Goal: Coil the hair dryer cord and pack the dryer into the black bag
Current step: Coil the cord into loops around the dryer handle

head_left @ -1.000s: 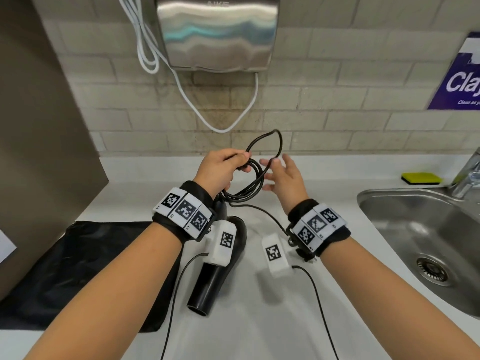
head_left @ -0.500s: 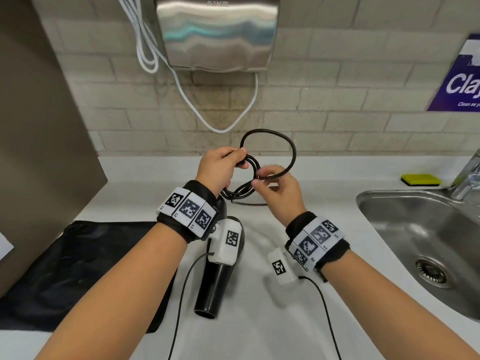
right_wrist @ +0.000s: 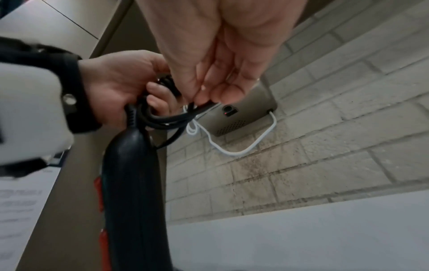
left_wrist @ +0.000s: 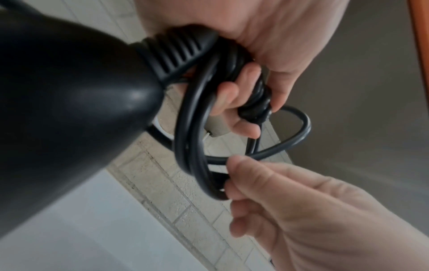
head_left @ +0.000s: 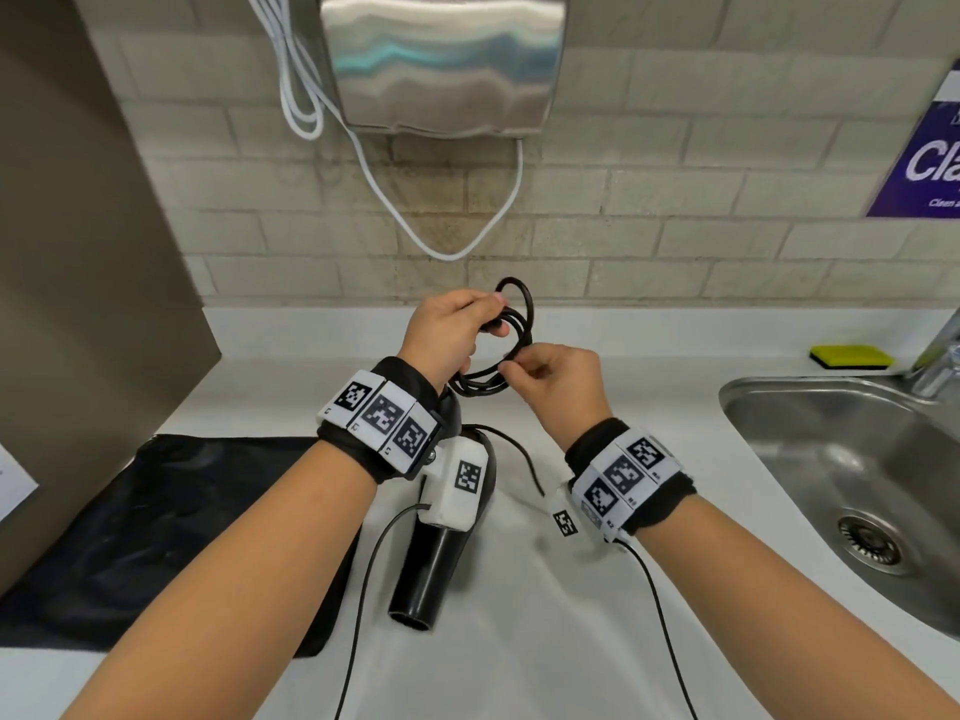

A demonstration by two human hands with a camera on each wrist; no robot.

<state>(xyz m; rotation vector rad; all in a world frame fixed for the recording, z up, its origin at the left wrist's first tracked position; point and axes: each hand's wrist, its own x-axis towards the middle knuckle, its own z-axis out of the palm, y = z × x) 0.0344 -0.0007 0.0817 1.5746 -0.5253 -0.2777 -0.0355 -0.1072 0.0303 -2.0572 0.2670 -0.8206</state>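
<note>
My left hand [head_left: 485,324] grips a coil of black cord [head_left: 519,324] above the white counter, and its fingers [left_wrist: 241,91] curl through the loops. My right hand [head_left: 511,368] pinches the loops at the coil's near side, thumb and fingers [left_wrist: 241,170] closed on the cord [left_wrist: 192,146]. The black hair dryer [head_left: 431,563] hangs below my left wrist, nozzle toward me; its handle [right_wrist: 134,183] runs up to the coil [right_wrist: 167,119]. The black bag [head_left: 156,527] lies flat on the counter to the left.
A steel hand dryer [head_left: 441,65] with a white cable [head_left: 447,252] hangs on the brick wall behind. A steel sink [head_left: 779,407], its tap [head_left: 940,350] and a yellow sponge [head_left: 852,356] are on the right. A brown panel [head_left: 78,304] stands at left.
My right hand went from open to pinching the cord, then dropped to the coil's near side. The wide loop above my hands has been drawn in against the coil.
</note>
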